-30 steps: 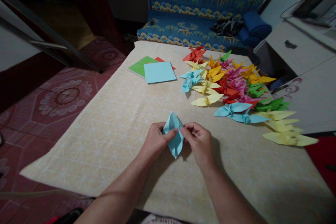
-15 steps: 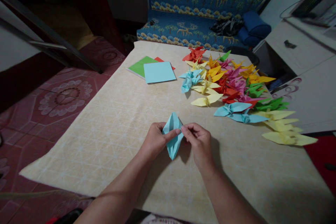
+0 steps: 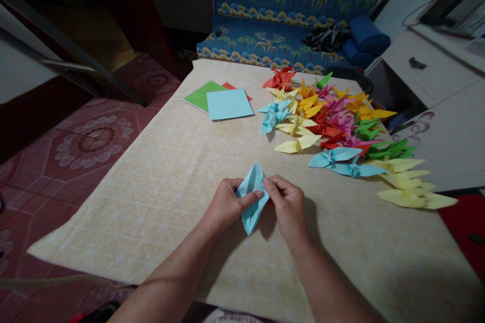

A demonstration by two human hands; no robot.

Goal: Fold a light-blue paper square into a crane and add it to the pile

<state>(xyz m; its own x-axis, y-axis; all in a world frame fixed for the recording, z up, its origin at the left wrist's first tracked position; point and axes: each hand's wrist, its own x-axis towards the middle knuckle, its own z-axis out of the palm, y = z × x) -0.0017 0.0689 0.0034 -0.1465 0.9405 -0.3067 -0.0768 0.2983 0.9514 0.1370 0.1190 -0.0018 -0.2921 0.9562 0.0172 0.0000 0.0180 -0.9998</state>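
A light-blue sheet of origami paper (image 3: pixel 250 217), part-folded into a pointed diamond with creases, is held just above the table between both hands. My left hand (image 3: pixel 227 204) grips its left side, thumb pressed across the front face. On the right edge, my right hand (image 3: pixel 286 202) pinches the paper between thumb and fingers. The other right fingertips are partly hidden behind the paper. Ahead and to the right lies a group of folded paper cranes (image 3: pixel 333 116) in blue, yellow, red, orange, pink and green.
Flat square sheets lie at the far left of the table: a blue sheet (image 3: pixel 230 104) over a green sheet (image 3: pixel 202 96) and a red one. A patterned cloth covers the table (image 3: pixel 151 186). Beyond it is a blue sofa (image 3: pixel 257 35); a white cabinet (image 3: pixel 435 75) stands at right.
The blue paper has tilted, its top point leaning slightly to the right. My right thumb has shifted a little higher along its edge. Both hands keep their hold.
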